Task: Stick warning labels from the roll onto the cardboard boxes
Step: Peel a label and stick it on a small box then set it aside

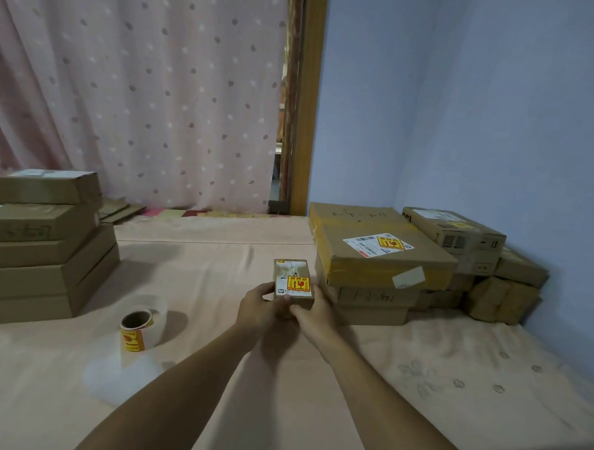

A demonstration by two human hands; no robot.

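Observation:
A small cardboard box is held in front of me above the bed, with a yellow and red warning label stuck on its top. My left hand grips its near left side. My right hand grips its near right side, thumb on the top. The label roll stands on the bed to the left, a strip of white backing paper trailing from it toward me.
A stack of flat cardboard boxes rises at the left. At the right, a large labelled box tops another stack, with smaller boxes behind against the blue wall. A pink bedsheet covers the surface; a curtain hangs behind.

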